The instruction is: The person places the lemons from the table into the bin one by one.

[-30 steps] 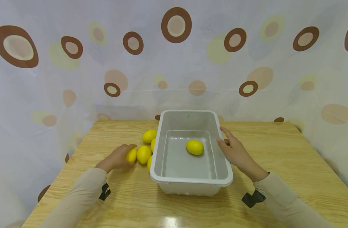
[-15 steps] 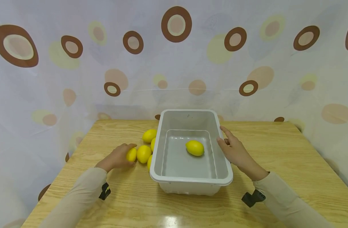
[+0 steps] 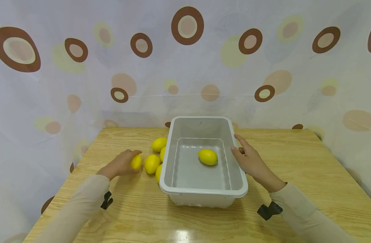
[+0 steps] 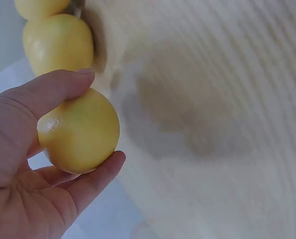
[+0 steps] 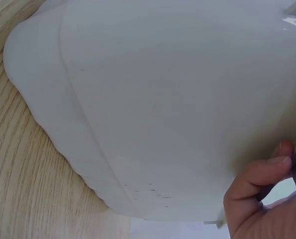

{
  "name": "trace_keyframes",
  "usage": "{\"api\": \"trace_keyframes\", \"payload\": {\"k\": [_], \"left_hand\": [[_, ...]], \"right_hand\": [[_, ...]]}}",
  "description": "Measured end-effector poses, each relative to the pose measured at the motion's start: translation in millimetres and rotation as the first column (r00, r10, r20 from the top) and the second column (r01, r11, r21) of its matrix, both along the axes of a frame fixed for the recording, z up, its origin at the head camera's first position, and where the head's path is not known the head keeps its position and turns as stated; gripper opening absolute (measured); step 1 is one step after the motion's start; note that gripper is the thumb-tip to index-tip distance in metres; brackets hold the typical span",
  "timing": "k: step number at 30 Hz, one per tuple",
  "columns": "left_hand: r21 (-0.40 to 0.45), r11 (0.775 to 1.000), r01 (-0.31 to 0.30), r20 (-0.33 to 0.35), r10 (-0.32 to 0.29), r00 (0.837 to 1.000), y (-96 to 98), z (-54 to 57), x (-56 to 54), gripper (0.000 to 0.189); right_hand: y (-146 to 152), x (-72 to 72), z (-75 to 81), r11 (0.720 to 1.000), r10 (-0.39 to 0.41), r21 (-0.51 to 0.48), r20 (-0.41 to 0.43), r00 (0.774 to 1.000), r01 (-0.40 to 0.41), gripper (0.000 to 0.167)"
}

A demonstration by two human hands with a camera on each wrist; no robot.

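Surface (image 3: 137, 216): wood
Left hand (image 3: 121, 164): pinches a lemon (image 4: 85, 132), now off the others (image 3: 152, 164), likely free to carry
Right hand (image 3: 253, 162): grips tub (image 3: 203, 191)

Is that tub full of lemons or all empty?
Nearly empty, but not quite: in the head view one lemon lies inside the tub, and most of its bottom shows bare.

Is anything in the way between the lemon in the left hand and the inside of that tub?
Sideways, yes: between the held lemon and the tub lie other lemons, and the tub's left rim rises beyond them. Going up and over, nothing visible blocks its open top.
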State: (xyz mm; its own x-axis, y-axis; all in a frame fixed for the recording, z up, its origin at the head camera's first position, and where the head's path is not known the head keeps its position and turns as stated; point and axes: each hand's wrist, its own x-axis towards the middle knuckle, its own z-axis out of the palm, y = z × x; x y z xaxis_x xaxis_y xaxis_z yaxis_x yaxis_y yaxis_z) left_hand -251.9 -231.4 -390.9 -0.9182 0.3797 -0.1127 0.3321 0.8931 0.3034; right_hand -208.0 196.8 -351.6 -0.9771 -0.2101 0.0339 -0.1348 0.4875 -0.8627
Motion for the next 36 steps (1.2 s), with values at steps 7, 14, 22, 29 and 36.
{"api": "trace_keyframes", "payload": {"k": [7, 14, 22, 29, 36], "left_hand": [[-0.033, 0.999, 0.029, -0.040, -0.030, 0.999, -0.9, 26.5, -9.3, 0.073], [-0.037, 0.998, 0.041, -0.097, -0.044, 0.994, 5.9, 50.6, -13.1, 0.073], [-0.034, 0.997, 0.067, -0.144, -0.071, 0.987, 24.1, 73.2, -23.5, 0.075], [-0.050, 0.994, 0.099, -0.196, -0.107, 0.975, 52.5, 105.0, -34.6, 0.076], [-0.047, 0.990, 0.132, -0.207, -0.138, 0.969, 82.3, 133.2, -35.7, 0.076]], "right_hand": [[0.3, -0.7, 0.0, 1.000, -0.004, 0.004, 0.002, 1.000, 0.004, 0.064], [0.4, -0.5, -0.4, 1.000, -0.001, 0.002, 0.005, 1.000, 0.001, 0.064], [1.6, 0.1, 1.2, 1.000, -0.003, 0.023, 0.003, 1.000, 0.003, 0.064], [3.5, 1.1, 1.6, 0.999, 0.006, 0.032, -0.012, 1.000, -0.006, 0.064], [0.6, 1.3, -3.8, 0.998, 0.009, -0.063, -0.032, 0.999, -0.011, 0.061]]}}
